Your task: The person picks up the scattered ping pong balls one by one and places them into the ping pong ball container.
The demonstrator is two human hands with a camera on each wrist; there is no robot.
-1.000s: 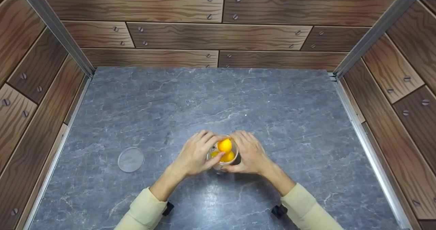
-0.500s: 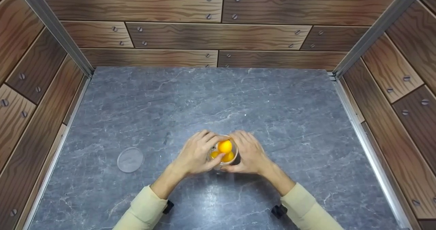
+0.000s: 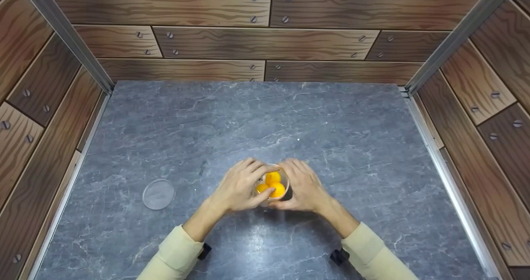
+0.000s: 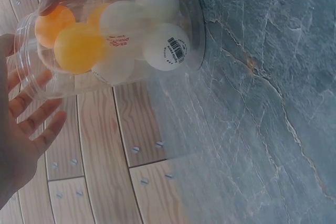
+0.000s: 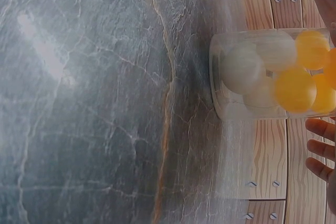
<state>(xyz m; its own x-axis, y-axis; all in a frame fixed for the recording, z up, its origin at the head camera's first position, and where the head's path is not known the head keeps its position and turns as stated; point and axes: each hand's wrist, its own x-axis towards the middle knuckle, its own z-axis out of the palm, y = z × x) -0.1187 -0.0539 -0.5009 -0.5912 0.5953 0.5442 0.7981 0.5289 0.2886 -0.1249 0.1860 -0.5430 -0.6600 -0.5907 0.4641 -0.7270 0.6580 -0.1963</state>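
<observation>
A clear plastic jar (image 4: 131, 80) stands upright on the grey marbled table, its mouth uncovered. It contains ping-pong balls: white ones low down, such as a printed white ball (image 4: 157, 59), and orange ones on top, such as the orange ball (image 3: 277, 190). My left hand (image 3: 240, 187) holds the jar round the rim from the left, its thumb reaching over the near side of the mouth. From the right, my right hand (image 3: 304, 189) grips the same rim, thumb in front. In the right wrist view, spread fingers (image 5: 320, 149) show beside the upper part of the jar.
A round clear lid (image 3: 159, 194) lies on the table to the left, apart from the hands. Wood-patterned walls (image 3: 211, 44) rise behind and at both sides, with metal rails (image 3: 447, 180) along the side edges.
Inside the jar the orange balls have shifted: the upper one has sunk a little, and a nearer one now shows more. Both hands have stayed round the jar.
</observation>
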